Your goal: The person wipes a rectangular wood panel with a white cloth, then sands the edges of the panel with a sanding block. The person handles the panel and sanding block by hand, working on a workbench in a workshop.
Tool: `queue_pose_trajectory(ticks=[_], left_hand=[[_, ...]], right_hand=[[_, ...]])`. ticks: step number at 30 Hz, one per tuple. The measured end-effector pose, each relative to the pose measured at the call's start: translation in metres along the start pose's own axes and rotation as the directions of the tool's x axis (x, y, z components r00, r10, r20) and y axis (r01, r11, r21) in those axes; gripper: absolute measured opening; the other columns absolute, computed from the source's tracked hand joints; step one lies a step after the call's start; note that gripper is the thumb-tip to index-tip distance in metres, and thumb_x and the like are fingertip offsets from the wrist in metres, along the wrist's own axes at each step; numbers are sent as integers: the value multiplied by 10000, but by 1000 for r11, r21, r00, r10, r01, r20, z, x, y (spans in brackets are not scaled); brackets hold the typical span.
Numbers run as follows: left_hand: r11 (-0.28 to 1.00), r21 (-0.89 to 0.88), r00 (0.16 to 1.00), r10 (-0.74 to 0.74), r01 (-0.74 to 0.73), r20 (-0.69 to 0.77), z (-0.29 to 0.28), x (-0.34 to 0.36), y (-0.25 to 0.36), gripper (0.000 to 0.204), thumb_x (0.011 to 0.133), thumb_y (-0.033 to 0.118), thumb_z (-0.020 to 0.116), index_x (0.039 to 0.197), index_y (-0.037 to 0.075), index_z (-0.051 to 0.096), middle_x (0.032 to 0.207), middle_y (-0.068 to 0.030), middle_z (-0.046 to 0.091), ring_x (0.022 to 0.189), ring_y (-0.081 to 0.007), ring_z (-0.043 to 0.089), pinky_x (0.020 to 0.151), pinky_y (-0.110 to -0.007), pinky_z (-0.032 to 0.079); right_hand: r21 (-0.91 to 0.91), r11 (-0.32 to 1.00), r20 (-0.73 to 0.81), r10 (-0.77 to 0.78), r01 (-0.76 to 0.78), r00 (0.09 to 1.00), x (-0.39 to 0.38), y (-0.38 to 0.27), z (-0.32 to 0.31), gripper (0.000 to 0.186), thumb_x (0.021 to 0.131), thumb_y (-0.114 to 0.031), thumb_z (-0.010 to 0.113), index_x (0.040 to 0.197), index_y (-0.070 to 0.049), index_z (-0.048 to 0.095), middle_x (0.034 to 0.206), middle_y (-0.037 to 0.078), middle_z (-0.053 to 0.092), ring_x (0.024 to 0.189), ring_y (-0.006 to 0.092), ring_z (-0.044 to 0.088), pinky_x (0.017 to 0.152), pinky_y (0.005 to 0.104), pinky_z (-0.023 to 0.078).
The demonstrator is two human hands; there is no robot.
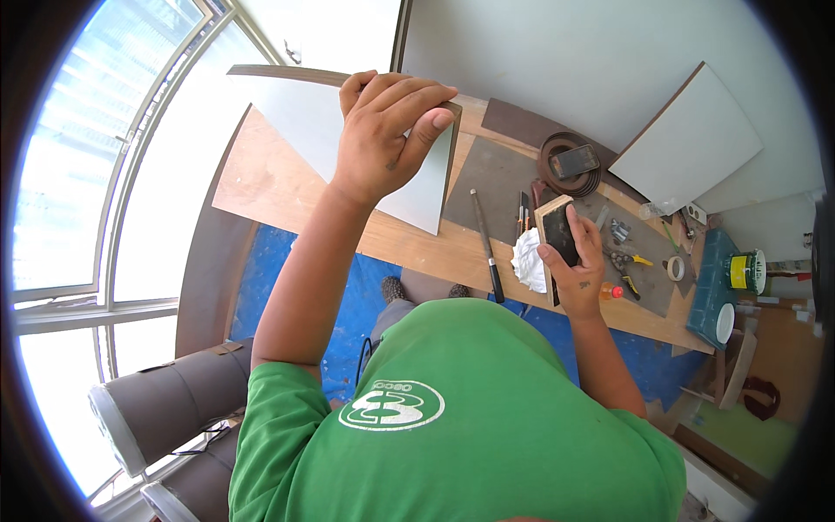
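Observation:
My left hand [378,139] is raised in front of me, fingers wrapped over the corner of a white panel [413,196]. The panel stands tilted on the wooden worktop, with a brown edge along its top and right side. In my right hand [580,270] is a sanding block [558,235], a wooden block with a dark face, gripped between thumb and fingers. It is held apart from the panel. Just left of the block lies a crumpled white cloth [527,259]. A long dark rod-shaped tool [487,244] rests on the worktop between the panel and the cloth.
A brown edging coil [544,161] with a phone [576,162] on it lies at the back. Pliers [628,283], a tape roll [675,268] and an orange-capped bottle [611,291] are at right. Another white panel [696,139] leans on the wall; blue sheeting [270,270] covers the floor.

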State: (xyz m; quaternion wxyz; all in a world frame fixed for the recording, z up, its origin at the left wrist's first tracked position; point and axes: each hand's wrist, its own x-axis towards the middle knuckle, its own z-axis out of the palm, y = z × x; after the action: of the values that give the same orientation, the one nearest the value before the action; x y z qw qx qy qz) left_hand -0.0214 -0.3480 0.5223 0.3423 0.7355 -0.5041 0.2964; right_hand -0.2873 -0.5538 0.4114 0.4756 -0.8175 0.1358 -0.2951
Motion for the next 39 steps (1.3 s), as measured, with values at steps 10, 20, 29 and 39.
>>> queue_pose_trajectory(ticks=[10,20,29,39], left_hand=[[983,183,996,-2,18,-89,9,-4,13,270,778,371,824,926,166,731,931,17,731,1012,-203,660,1088,-462,346],[988,120,975,-71,98,-211,8,-9,24,130,882,197,677,772,132,699,751,26,684,829,-188,625,1036,-455,340],[957,71,952,-270,282,-144,-7,-11,39,233,976,146,610,771,101,709,725,-3,690,795,-199,633,1068,-422,342],[961,114,967,-249,254,-55,-24,-16,46,207,843,245,790,771,92,672,718,-6,631,780,-205,582,1026,-427,375]], right_hand=[[7,999,59,53,-53,997,-8,9,-11,697,861,-179,862,1471,9,581,1308,135,591,1192,227,601,1032,336,484],[22,999,79,37,-39,996,-9,15,-10,681,845,-97,853,1471,-22,593,1288,110,578,1145,201,607,992,317,507],[72,995,124,55,-64,991,-9,15,-3,679,849,-125,849,1471,-24,594,1288,110,581,1178,210,590,1023,330,490],[72,996,146,45,-56,988,-14,13,7,691,844,-143,857,1471,-24,592,1277,116,592,1165,229,596,1032,343,487]])
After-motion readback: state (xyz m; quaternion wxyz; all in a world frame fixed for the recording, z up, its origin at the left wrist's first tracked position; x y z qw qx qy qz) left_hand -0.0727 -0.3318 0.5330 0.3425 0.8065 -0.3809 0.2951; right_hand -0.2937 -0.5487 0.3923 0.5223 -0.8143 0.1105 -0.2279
